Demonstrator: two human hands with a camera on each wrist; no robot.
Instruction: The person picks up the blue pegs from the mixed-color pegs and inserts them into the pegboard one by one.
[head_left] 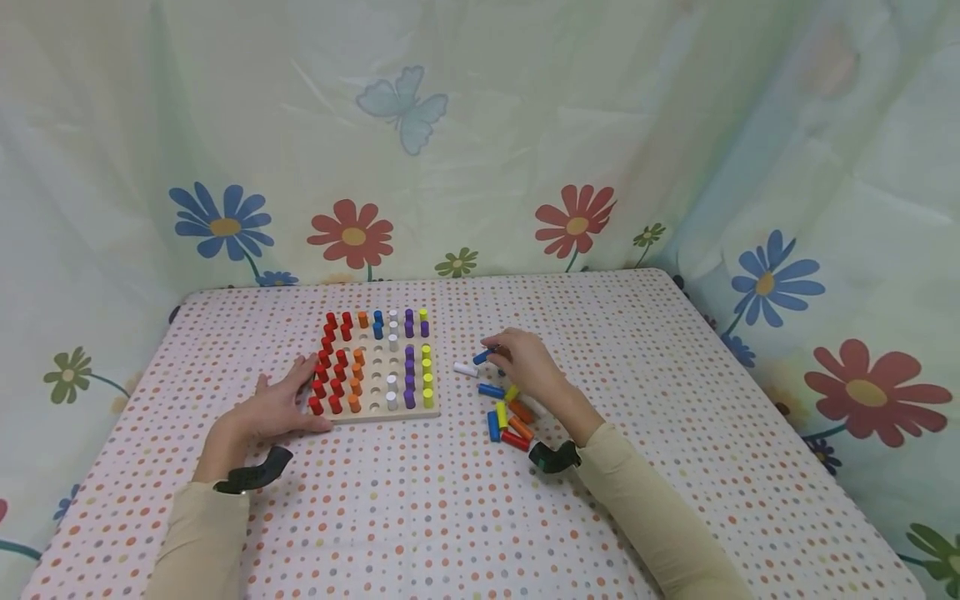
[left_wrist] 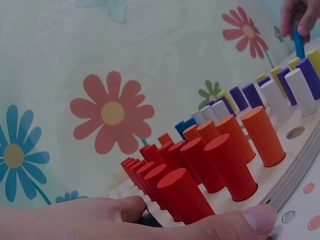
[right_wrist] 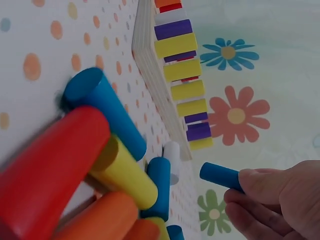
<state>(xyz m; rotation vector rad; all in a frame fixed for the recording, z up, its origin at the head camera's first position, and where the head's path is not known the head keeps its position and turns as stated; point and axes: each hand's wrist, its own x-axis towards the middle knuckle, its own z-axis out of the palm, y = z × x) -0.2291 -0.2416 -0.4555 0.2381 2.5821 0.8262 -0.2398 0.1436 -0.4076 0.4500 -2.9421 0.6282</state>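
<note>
A wooden pegboard [head_left: 417,412] stands on the table with red, orange, blue, white, purple and yellow pegs upright in columns. Several bare holes show, mostly in the column between orange and white. My left hand [head_left: 279,407] rests at its near left corner, thumb along the front edge and fingers along the left side. To the right of the board, my right hand [head_left: 531,364] pinches a blue peg [right_wrist: 220,175] between thumb and fingers, above the table. Beneath and near it lie a white peg [head_left: 465,369], another blue peg [head_left: 491,390] and a loose pile.
The pile holds yellow [head_left: 502,415], orange [head_left: 521,428], red [head_left: 514,440] and blue [head_left: 492,426] pegs, close to the right wrist. A dotted cloth [head_left: 360,517] covers the table. A flowered curtain [head_left: 480,125] hangs behind and at both sides.
</note>
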